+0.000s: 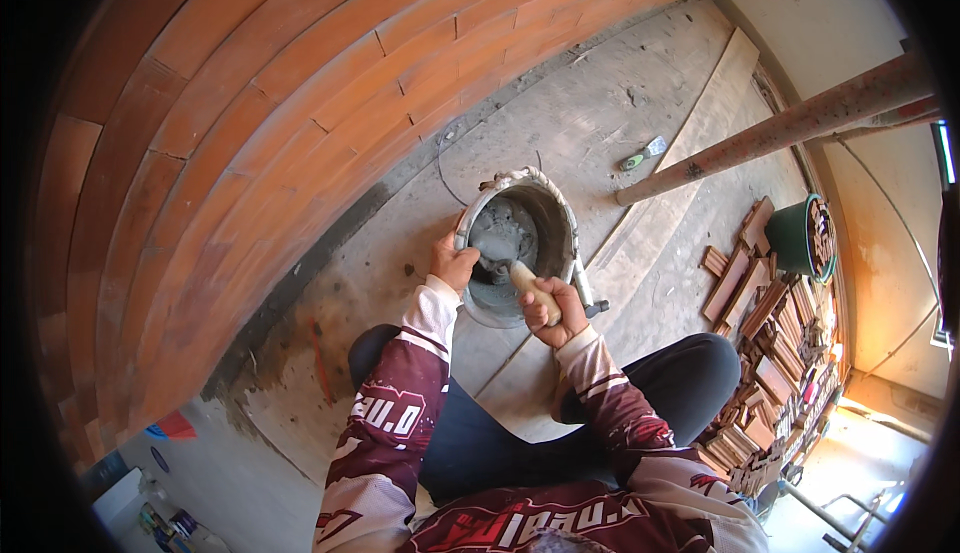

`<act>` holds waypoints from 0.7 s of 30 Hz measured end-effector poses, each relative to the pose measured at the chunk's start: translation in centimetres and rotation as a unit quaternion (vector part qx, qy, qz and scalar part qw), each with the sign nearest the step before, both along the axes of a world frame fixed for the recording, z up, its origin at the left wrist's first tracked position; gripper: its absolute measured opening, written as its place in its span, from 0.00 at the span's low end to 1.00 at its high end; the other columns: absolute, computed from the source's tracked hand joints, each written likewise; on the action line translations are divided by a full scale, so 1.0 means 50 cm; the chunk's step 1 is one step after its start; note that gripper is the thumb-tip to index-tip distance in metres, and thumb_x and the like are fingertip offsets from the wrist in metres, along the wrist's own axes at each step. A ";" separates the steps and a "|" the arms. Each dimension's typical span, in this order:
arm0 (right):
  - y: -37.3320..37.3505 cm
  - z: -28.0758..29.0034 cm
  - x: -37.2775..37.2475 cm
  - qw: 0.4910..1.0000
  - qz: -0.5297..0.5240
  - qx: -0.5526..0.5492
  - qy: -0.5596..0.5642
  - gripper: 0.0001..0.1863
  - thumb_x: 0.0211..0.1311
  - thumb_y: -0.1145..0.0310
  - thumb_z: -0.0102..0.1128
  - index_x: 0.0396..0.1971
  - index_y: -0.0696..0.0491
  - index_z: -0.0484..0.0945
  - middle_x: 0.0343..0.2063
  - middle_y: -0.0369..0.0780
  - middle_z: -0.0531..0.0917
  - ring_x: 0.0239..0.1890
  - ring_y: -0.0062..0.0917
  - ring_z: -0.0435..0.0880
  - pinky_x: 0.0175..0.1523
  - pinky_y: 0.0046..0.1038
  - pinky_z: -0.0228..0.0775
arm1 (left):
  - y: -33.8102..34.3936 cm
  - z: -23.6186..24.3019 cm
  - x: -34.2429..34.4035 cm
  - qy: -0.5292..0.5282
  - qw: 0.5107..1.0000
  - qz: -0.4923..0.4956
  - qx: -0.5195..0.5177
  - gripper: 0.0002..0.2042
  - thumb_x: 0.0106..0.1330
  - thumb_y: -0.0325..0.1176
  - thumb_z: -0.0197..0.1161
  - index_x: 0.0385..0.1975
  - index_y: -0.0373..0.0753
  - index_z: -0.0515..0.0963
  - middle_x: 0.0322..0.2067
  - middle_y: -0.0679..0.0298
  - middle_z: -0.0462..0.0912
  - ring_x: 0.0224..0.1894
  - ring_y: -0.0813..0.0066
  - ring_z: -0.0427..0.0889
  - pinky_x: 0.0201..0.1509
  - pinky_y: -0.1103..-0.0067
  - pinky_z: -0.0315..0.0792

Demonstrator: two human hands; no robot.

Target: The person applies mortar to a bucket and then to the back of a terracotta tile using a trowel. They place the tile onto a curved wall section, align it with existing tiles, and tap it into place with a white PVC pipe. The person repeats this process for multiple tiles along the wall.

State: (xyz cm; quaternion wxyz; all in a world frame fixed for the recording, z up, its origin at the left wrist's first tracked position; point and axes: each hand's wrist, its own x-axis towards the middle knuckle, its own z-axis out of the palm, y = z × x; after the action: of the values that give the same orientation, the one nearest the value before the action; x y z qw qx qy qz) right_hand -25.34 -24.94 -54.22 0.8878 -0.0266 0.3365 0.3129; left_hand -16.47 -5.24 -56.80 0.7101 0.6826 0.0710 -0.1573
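A round bucket [573, 238] with a mortar-crusted rim stands on the floor between me and the brick wall. Wet grey mortar [503, 230] lies inside it. My left hand [454, 262] is closed on the bucket's left rim, thumb over the edge. In my right hand [566, 313] is the thick pale handle of a trowel [532, 291], held at the near right side of the bucket. The trowel's front end dips into the bucket, and its blade is mostly hidden in the mortar.
An orange brick wall [300, 83] runs along the left. Beyond the bucket lie a green-handled scraper [641, 155] and a long plank [735, 68]; a slanted metal pole [770, 128] rests nearby. Stacked brick pieces [765, 373] and a green bucket [790, 238] stand at right.
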 end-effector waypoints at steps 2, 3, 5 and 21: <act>-0.001 -0.004 0.007 0.992 -0.050 0.114 0.002 0.22 0.59 0.67 0.49 0.52 0.61 0.63 0.25 0.39 0.74 0.16 0.17 0.69 0.19 0.17 0.62 | 0.004 -0.005 0.000 0.024 0.999 -0.003 0.021 0.24 0.49 0.21 0.50 0.51 0.35 0.74 0.30 0.70 0.78 0.28 0.84 0.70 0.33 0.83 0.68; -0.002 -0.004 0.009 0.988 -0.069 0.140 -0.005 0.25 0.59 0.67 0.48 0.55 0.63 0.60 0.26 0.39 0.73 0.17 0.18 0.68 0.20 0.19 0.62 | 0.008 -0.010 0.002 0.035 0.999 -0.004 0.031 0.24 0.49 0.21 0.50 0.51 0.36 0.74 0.30 0.69 0.78 0.28 0.84 0.69 0.32 0.83 0.68; -0.009 0.002 0.004 0.982 -0.098 0.162 -0.003 0.27 0.60 0.67 0.47 0.56 0.65 0.58 0.26 0.39 0.71 0.17 0.18 0.68 0.20 0.18 0.61 | 0.002 -0.019 0.000 -0.003 1.000 0.028 -0.012 0.13 0.49 0.20 0.51 0.35 0.35 0.75 0.22 0.74 0.71 0.22 0.87 0.63 0.24 0.84 0.61; -0.158 0.189 -0.027 0.941 0.180 -0.284 -0.041 0.19 0.66 0.63 0.40 0.51 0.60 0.66 0.23 0.43 0.77 0.12 0.19 0.71 0.16 0.21 0.63 | -0.028 -0.013 0.018 -0.009 1.000 0.009 -0.006 0.27 0.45 0.20 0.48 0.50 0.37 0.73 0.39 0.58 0.77 0.41 0.68 0.76 0.50 0.78 0.68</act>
State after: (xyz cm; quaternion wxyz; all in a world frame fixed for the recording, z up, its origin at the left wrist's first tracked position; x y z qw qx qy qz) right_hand -26.71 -32.83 -44.79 0.7853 -0.3507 0.3642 0.3573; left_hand -15.60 -6.64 -57.44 0.7165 0.6788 0.0697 -0.1452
